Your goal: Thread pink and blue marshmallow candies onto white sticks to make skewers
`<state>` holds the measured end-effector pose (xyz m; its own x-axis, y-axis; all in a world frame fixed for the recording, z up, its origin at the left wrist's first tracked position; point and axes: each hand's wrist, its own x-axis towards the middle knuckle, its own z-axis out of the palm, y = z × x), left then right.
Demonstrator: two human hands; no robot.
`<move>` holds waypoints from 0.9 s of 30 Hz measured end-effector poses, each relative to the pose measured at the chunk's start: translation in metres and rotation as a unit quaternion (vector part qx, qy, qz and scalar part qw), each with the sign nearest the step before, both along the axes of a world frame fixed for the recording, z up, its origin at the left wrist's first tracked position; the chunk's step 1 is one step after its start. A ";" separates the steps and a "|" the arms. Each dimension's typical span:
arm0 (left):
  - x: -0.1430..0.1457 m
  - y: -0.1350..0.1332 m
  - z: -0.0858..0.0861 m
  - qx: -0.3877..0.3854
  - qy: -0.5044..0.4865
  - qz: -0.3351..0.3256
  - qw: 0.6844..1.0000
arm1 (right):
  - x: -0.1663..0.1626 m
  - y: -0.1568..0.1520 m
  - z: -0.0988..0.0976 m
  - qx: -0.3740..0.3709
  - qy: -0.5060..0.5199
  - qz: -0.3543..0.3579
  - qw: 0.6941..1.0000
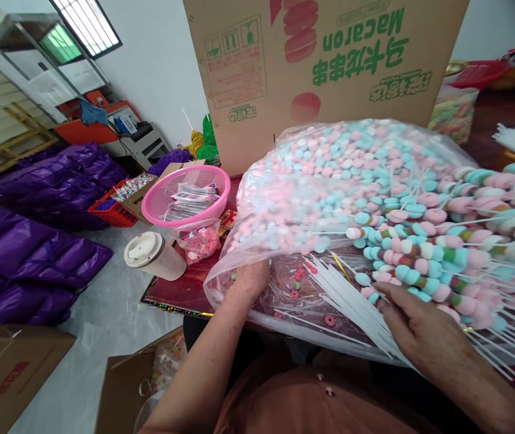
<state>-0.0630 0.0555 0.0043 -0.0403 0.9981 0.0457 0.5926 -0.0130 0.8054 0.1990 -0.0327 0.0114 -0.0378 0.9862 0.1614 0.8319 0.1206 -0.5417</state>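
My left hand [251, 281] reaches under the edge of a big clear plastic bag [257, 196] full of pink, blue and white candies [343, 150]; its fingers are hidden there. At the right, my right hand [420, 325] has thumb and fingers closed on a candy skewer, with a few pink and blue candies [368, 293] showing at the fingertips. Bare white sticks [352, 301] lie fanned out beside that hand. A pile of threaded candy skewers [424, 259] rests beyond it. Small red ring candies [330, 320] are scattered on the plastic between my hands.
A large cardboard box [257, 120] stands behind the bag. To the left are a pink basket [149, 208] of printed packets, a small bag of candies [199, 242] and a lidded cup [167, 262] near the table edge. Purple bundles [26, 259] lie on the floor.
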 end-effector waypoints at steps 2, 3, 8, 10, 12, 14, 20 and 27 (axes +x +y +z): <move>0.002 -0.012 0.002 -0.014 0.027 -0.046 0.998 | -0.005 -0.004 -0.003 -0.020 0.033 0.029 0.999; 0.004 -0.017 0.003 -0.018 0.041 -0.069 0.997 | -0.008 -0.005 -0.004 -0.041 0.048 0.054 0.997; 0.006 -0.037 0.010 -0.012 0.047 -0.071 0.996 | -0.030 -0.006 -0.005 -0.080 0.019 0.126 0.989; 0.005 -0.042 0.013 -0.023 -0.051 -0.026 0.998 | -0.036 -0.008 -0.004 -0.081 0.016 0.119 0.989; 0.006 -0.048 0.016 -0.062 -0.210 0.006 0.976 | -0.042 -0.009 -0.002 -0.086 0.021 0.131 0.987; 0.009 -0.055 0.019 -0.124 -0.368 0.020 0.921 | -0.050 -0.011 0.000 -0.073 0.016 0.155 0.985; 0.013 -0.069 0.017 -0.223 -0.513 0.023 0.828 | -0.066 -0.014 0.001 -0.037 -0.059 0.154 0.986; 0.014 -0.073 0.011 -0.210 -0.470 0.019 0.857 | -0.066 -0.017 0.006 -0.068 -0.150 0.154 0.974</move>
<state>-0.0490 -0.0173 0.0151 0.1048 0.9159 -0.3875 -0.3276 0.3997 0.8561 0.1331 -0.0500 0.0178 -0.3613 0.9318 -0.0345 0.8907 0.3339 -0.3086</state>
